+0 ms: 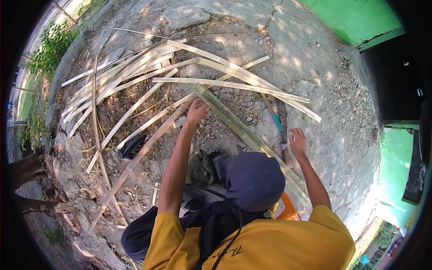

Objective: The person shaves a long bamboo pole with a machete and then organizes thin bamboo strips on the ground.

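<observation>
My left hand [197,111] is over the upper end of a broad green bamboo slat [234,121], its fingers partly spread and seemingly holding nothing. Whether the fingertips touch the slat is unclear. That slat runs down to the right, past my raised dark-blue knee [254,182]. A brownish slat [148,148] slants away to the lower left, passing behind my left forearm. My right hand [297,143] hovers in the air right of the green slat, fingers apart and loosely bent. Close to it lie a long tool with a teal section [276,122] and a dark, blade-like tool [283,130].
Many pale split strips [121,74] lie piled at the far left, with more crossing [252,81] at the far middle. A black bag-like bundle [131,147] rests left. An orange seat [288,208] shows beside my knee. Tree roots [27,171] and a green wall [355,20] border the rubble.
</observation>
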Available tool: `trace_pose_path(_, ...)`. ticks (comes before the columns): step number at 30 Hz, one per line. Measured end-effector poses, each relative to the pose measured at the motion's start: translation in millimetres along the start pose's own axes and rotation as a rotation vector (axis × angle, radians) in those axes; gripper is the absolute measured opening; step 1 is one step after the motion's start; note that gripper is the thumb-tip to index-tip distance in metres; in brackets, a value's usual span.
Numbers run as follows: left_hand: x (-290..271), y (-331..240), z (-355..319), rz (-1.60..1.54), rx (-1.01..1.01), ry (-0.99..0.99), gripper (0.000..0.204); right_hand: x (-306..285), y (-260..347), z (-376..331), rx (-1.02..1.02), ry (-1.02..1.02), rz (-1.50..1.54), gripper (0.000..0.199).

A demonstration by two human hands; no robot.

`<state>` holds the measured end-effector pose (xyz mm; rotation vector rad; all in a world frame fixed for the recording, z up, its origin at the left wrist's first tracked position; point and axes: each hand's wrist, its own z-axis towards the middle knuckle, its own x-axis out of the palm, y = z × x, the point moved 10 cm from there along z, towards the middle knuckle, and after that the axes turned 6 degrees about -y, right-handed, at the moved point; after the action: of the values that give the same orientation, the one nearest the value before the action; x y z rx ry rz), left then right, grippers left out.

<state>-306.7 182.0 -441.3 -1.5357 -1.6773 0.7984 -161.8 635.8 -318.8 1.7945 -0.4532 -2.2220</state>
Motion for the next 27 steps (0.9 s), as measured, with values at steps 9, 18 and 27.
trace_pose_path(9,-1,8,-25,0.045,-0.014,0.063,0.068,131,115,183,-0.33,0.096,-0.242,0.04)
trace_pose_path(18,-14,3,-27,0.021,-0.039,0.033,0.072,104,86,198,-0.314,0.106,-0.215,0.02)
trace_pose_path(27,-11,-17,1,-0.196,0.096,-0.069,0.07,1,21,25,0.093,0.204,0.238,0.019)
